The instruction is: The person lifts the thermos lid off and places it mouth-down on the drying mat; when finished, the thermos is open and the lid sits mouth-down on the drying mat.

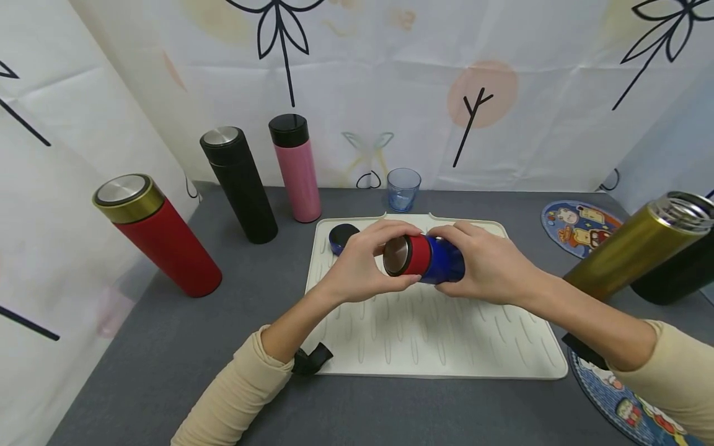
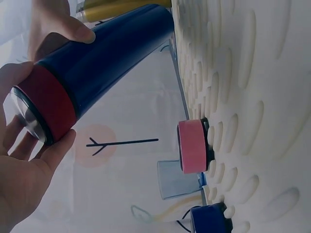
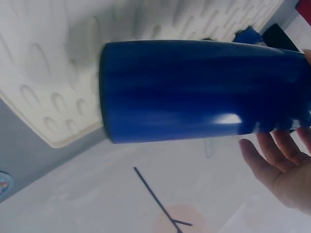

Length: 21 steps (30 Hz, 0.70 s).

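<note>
The left hand (image 1: 368, 263) is gripping the red lid (image 1: 422, 255) on the blue bottle (image 1: 447, 260) while the right hand (image 1: 491, 263) is gripping the bottle's body, both holding it tilted over the cream mat (image 1: 446, 341). Ridged surface is stretching toward the mat's near edge; a blue cap (image 1: 341, 238) is sitting by its far-left corner.

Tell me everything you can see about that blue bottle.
The blue bottle is a glossy, metal-looking cylinder with a red lid, whose silvery, dark-rimmed top looks like steel. It is tilted, lid end higher, over the ridged white mat. The left hand grips the lid; the right hand holds the blue body. How tight the lid sits cannot be seen.
</note>
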Available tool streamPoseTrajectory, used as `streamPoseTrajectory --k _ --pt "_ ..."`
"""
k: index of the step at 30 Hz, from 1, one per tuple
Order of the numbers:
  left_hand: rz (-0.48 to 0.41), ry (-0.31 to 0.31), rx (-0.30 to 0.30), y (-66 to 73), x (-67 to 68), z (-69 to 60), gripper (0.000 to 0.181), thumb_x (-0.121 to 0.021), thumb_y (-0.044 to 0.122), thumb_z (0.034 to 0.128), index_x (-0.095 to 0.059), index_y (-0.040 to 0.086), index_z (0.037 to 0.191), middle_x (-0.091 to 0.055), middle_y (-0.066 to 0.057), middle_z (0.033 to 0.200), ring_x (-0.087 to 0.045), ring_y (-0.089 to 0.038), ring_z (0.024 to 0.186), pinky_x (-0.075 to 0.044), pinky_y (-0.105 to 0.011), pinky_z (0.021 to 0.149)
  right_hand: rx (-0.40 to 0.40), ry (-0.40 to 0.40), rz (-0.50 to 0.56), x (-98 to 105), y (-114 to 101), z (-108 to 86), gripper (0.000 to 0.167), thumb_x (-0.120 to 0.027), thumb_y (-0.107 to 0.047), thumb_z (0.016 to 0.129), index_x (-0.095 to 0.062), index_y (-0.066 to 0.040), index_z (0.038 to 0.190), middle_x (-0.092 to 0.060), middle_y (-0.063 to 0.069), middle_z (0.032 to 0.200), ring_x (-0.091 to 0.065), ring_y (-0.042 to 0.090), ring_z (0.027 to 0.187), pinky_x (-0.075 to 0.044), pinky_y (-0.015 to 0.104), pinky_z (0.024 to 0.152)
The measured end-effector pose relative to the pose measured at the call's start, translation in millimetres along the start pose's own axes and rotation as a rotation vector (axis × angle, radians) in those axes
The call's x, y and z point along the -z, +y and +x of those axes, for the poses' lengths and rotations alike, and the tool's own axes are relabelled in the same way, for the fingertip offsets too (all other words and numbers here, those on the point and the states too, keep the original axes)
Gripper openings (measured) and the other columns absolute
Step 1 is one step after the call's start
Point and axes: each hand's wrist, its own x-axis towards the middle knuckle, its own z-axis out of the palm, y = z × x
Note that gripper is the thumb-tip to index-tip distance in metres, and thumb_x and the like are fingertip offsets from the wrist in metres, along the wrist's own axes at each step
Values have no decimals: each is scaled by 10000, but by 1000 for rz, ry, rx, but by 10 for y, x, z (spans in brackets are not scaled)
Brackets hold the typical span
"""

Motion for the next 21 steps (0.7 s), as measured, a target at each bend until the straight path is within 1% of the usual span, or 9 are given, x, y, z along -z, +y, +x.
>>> streamPoseTrajectory --k 3,6,8,11,13,15,18,21 --pt "-10 18 16 -13 -1 -3 534 -833 88 717 -611 62 1202 -566 -42 1223 -529 -117 1043 -526 -252 782 4 -7 25 -20 29 -11 746 -886 -262 622 -546 -63 1255 -580 135 1081 -603 304 944 -536 513 736" --pt "-22 27 41 -27 6 -5 533 -832 94 719 -616 72 1205 -572 -32 1224 -528 -122 1047 -533 -276 775 -1 -33 56 -29 66 -21 751 -874 -280 660 -524 -79 1294 -569 154 1134 -589 324 989 -526 531 753" --pt "-36 34 65 -33 15 -7 535 -833 95 719 -618 75 1209 -575 -27 1228 -526 -128 1050 -536 -293 770 -19 -70 83 -29 101 -28 789 -870 -296 675 -491 -82 1334 -563 165 1177 -572 333 1037 -511 543 786" --pt "-58 43 102 -42 32 -11 534 -831 92 721 -622 78 1212 -578 -16 1228 -519 -134 1054 -540 -304 766 -58 -148 128 -28 180 -45 858 -870 -304 683 -432 -74 1384 -556 173 1220 -551 337 1090 -483 555 840" --pt "-73 48 116 -43 43 -11 530 -828 90 724 -621 74 1212 -580 -15 1216 -523 -142 1040 -542 -308 763 -76 -194 153 -24 245 -69 892 -878 -272 673 -403 -70 1400 -554 162 1231 -543 333 1106 -468 558 863" --pt "-86 50 127 -41 50 -9 527 -824 90 727 -621 76 1213 -580 -9 1207 -523 -146 1039 -542 -311 763 -79 -221 172 -18 307 -105 877 -879 -221 671 -404 -73 1394 -559 147 1226 -549 334 1094 -468 563 857" --pt "-93 41 137 -40 46 0 523 -824 99 730 -624 82 1213 -576 10 1203 -515 -142 1039 -543 -325 760 -67 -225 185 -12 371 -156 836 -879 -160 655 -439 -85 1362 -585 124 1194 -568 330 1059 -481 562 831" --pt "-95 30 138 -31 30 7 524 -829 112 728 -630 88 1212 -572 25 1212 -507 -136 1039 -542 -329 763 -61 -209 183 -23 394 -187 807 -879 -147 642 -470 -87 1335 -614 113 1146 -589 321 1022 -494 554 813"
